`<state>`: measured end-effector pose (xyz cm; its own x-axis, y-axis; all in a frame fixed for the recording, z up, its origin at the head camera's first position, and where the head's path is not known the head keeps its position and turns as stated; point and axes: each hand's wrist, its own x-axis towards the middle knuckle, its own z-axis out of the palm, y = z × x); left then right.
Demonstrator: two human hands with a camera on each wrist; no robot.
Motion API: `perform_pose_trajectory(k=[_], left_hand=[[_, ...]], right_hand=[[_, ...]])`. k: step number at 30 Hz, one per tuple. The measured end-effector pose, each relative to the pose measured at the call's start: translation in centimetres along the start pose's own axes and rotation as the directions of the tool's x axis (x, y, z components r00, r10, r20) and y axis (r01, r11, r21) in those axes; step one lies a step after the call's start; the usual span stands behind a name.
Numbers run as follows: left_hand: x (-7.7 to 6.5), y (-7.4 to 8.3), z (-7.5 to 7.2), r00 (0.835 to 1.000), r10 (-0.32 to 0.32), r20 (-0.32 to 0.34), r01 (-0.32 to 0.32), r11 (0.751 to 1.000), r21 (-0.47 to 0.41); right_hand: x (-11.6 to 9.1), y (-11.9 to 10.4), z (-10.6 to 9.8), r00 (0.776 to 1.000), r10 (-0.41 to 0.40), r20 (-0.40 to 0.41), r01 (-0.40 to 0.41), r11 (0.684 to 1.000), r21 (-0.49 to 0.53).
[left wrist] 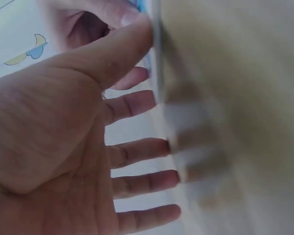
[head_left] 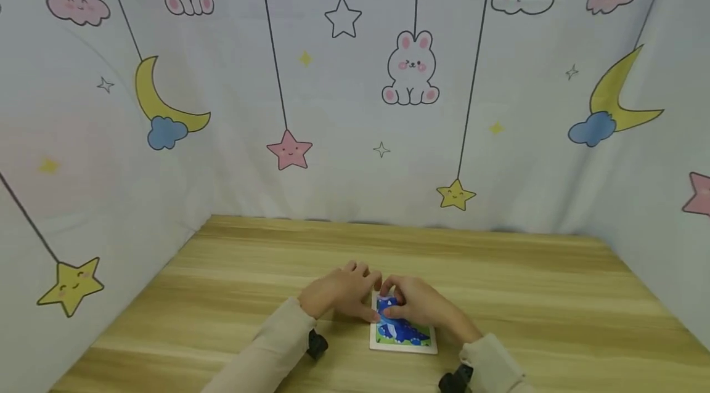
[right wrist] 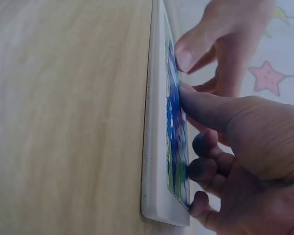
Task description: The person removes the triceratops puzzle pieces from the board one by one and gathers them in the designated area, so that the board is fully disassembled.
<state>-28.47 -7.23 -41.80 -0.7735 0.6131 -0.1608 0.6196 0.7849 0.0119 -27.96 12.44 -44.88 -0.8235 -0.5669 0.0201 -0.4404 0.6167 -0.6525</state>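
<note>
"What are your hands doing?"

"My left hand (head_left: pixel 346 291) has straight, slightly spread fingers (the left wrist view shows them plainly), and its thumb touches the left edge of the picture board (head_left: pixel 402 348). My right hand (head_left: pixel 418 302) bends its fingers over the picture, thumb down on it; whether it pinches anything, I can't tell."

"How does the board lie from them?"

"To the right of my left hand and under my right, its near edge on my side of both. Its longer side seems to run away from me (the slanted view makes that a judgement). My right hand is nearer its middle; my left only meets the edge."

"And the count?"

"One board, showing one blue dinosaur (head_left: pixel 400 328). Two hands, two pale sleeves (head_left: pixel 277 337), and two black devices (head_left: pixel 317 344), one near each wrist. One wooden table (head_left: pixel 277 245) beneath. Beyond my fingertips hangs printed cloth (head_left: pixel 355 103) with two yellow moons (head_left: pixel 146 91), one to the left of my hands, one to the right."
</note>
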Motion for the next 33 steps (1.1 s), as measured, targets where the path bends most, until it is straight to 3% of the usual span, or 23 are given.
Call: perform_pose_trajectory(k=[5, 8, 12, 15, 23, 30, 33], left_hand=[[-0.2, 1.0, -0.7, 0.991, -0.106, 0.086, 0.098, 0.991, 0.087], [-0.4, 1.3, -0.9, 0.984, -0.141, 0.110, 0.126, 0.983, 0.135], [-0.1, 1.4, -1.6, 0.987, -0.133, 0.088, 0.118, 0.981, 0.155], [0.3, 1.3, -2.2, 0.989, -0.122, 0.079, 0.109, 0.983, 0.145], [1.0, 1.3, -2.2, 0.988, -0.108, 0.106, 0.095, 0.988, 0.121], [1.1, 1.8, -2.0, 0.986, -0.110, 0.126, 0.098, 0.990, 0.101], [1.1, 1.9, -1.6, 0.984, -0.115, 0.137, 0.104, 0.991, 0.087]], right_hand=[[0.0, -0.6, 0.7, 1.000, -0.023, -0.010, 0.022, 0.997, -0.074], [0.2, -0.8, 0.8, 0.999, -0.029, -0.032, 0.025, 0.992, -0.120], [0.7, -0.8, 0.0, 0.996, -0.040, -0.077, 0.032, 0.993, -0.111], [0.9, -0.7, -0.9, 0.995, -0.048, -0.089, 0.044, 0.998, -0.051], [0.7, -0.1, -1.8, 0.997, -0.053, -0.057, 0.049, 0.996, -0.072], [-0.1, 0.9, -3.0, 1.000, -0.005, -0.007, 0.006, 0.998, 0.061], [-0.7, 1.8, -3.9, 1.000, 0.015, -0.004, -0.014, 0.998, 0.061]])
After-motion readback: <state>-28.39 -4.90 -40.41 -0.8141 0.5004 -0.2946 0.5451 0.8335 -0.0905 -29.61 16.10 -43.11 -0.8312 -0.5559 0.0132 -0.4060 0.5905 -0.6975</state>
